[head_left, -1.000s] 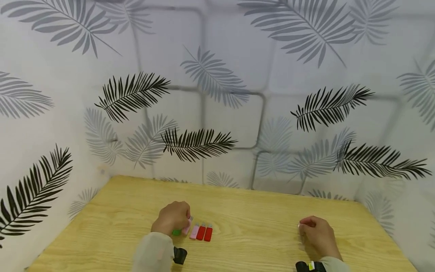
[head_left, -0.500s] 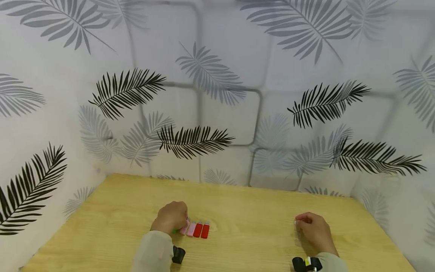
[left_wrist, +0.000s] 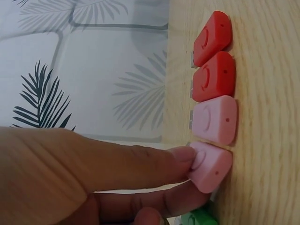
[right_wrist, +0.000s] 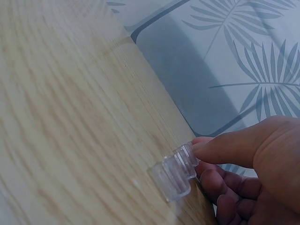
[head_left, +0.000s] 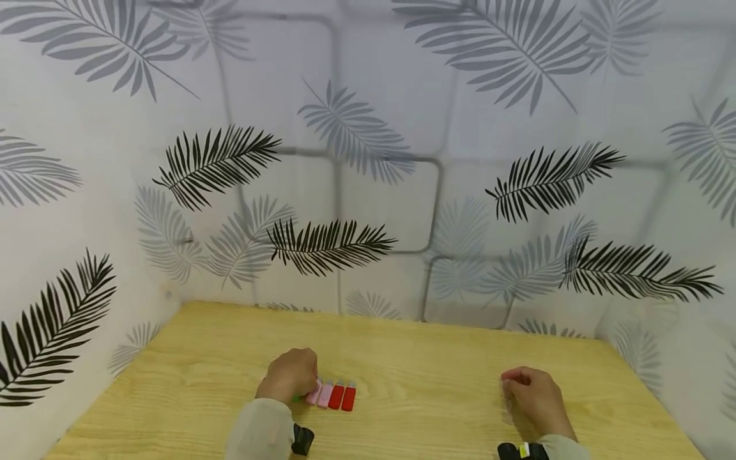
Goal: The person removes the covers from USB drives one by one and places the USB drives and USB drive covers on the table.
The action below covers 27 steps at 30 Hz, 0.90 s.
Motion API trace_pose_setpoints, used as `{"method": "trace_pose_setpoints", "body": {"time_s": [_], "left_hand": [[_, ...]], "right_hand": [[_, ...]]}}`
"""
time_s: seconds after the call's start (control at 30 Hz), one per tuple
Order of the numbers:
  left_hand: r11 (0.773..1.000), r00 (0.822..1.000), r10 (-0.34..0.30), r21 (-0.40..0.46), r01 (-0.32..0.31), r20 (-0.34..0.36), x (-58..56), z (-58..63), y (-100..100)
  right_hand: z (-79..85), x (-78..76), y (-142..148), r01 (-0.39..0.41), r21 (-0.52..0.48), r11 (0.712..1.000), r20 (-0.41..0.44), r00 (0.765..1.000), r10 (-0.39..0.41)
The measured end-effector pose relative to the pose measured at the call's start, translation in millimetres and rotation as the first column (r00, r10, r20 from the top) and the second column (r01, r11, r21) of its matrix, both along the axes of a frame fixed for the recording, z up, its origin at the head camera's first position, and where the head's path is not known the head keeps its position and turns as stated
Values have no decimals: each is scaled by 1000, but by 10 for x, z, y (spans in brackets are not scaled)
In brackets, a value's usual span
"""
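My left hand (head_left: 290,374) pinches a pink USB stick (left_wrist: 211,167) between thumb and a finger, at the near end of a row in the left wrist view. Right beside it lies a second pink USB stick (left_wrist: 215,120), followed by two red USB sticks (left_wrist: 214,77). A green USB stick (left_wrist: 200,217) shows partly below the left fingers. Far to the right over the table, my right hand (head_left: 535,393) pinches a clear plastic piece with stepped ribs (right_wrist: 173,173) by one end, between thumb and fingertips.
The wooden table (head_left: 425,396) reaches back to a leaf-patterned wall covering (head_left: 379,191). Black wrist cameras sit on both wrists, the left wrist camera (head_left: 302,439) close to the row of USB sticks.
The pink USB stick in my left hand has shifted right, from a tilted spot apart to close alongside the other pink one. My right hand keeps its hold, nearly still.
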<state>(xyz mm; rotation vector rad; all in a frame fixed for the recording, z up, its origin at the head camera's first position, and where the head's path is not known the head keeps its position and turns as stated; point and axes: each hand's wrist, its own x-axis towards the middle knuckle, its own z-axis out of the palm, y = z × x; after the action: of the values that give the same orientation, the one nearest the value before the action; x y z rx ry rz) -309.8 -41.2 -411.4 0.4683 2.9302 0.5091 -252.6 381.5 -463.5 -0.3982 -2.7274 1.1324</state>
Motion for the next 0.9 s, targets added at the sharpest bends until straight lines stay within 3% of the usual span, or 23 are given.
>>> {"method": "trace_pose_setpoints", "body": {"time_s": [0.4, 0.53, 0.9], "left_hand": [[997, 998, 36, -72, -39, -50, -2, 2, 45], [993, 997, 54, -101, -59, -47, 29, -20, 53], [991, 998, 57, -120, -61, -37, -14, 6, 102]], "right_hand": [[-31, -13, 2, 0, 12, 1000, -10, 1000, 0], [-81, 18, -15, -1, 0, 1000, -7, 1000, 1], [-35, -2, 21, 9, 1, 1000, -12, 1000, -9]]}}
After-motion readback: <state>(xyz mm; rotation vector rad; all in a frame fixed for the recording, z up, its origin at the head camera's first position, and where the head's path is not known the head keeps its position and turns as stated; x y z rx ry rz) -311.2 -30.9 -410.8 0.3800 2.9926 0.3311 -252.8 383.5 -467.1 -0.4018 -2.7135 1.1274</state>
